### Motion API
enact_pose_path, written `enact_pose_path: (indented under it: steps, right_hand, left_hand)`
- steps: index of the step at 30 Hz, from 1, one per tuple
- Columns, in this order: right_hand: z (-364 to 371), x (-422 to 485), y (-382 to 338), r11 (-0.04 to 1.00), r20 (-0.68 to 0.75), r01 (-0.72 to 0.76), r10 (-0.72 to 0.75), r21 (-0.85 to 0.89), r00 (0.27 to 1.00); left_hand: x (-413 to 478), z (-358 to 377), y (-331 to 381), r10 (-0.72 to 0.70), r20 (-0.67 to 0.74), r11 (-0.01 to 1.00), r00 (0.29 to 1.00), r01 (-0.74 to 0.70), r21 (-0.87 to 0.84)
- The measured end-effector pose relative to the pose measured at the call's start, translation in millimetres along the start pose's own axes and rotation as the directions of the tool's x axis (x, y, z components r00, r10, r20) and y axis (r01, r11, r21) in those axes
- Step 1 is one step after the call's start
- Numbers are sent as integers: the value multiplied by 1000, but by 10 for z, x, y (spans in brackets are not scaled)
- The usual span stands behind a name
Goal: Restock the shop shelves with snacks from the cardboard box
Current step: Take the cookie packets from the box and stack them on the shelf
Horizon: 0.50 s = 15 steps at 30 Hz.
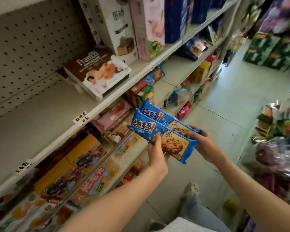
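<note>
Closest to us, our left hand (156,154) has its grip on the front blue cookie pack (174,144), with the thumb pressed on its face. Our right hand (206,146) has its grip on the other end. It seems to hold the back blue cookie pack (155,113) too, which lies right against the first one. Both packs are up in the air, below and to the right of the brown Franzzi box (97,72), out past the shelf edge. We cannot see the cardboard box.

The shelf (40,118) has a bare part to the left of the Franzzi box. We think the packs could go there. A blue pack (155,76) much like ours lies below and to the right of the Franzzi box, so maybe they belong there.

What could go wrong? The wrappers look slippery, and we hold two at once. The back pack could slide out and drop to the floor, and the cookies would break. Squeezing too hard would crush them. The Franzzi box pokes over the shelf edge, so a bump from our arm could knock it down.
</note>
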State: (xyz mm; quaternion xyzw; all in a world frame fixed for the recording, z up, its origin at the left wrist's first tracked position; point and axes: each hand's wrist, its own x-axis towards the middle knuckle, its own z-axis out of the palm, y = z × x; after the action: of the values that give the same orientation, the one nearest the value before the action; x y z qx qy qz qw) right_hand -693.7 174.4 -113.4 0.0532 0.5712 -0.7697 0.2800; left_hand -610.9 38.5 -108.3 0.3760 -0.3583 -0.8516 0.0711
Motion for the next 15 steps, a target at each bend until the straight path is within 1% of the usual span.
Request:
enact_pose_path:
  steps: [5,8,12,15]
  right_hand:
    - [-592,541,-500,999,-71,10,-7,34,997]
    - [-950,922,-862,1000,-72,21,-20,11,997]
    - [-1310,1418,-1232,1000,-94,17,-17,-2,995]
    - [-1468,1747,-1445,999,-92,5,-8,-39,996]
  left_hand:
    - [581,893,-194,-41,56,999,998,40,19]
    - [993,1448,-293,-52,87,999,995,52,7]
    - [1475,2002,-380,-57,117,998,992,55,19]
    - [1805,2269,-407,-76,124,997,989,73,23]
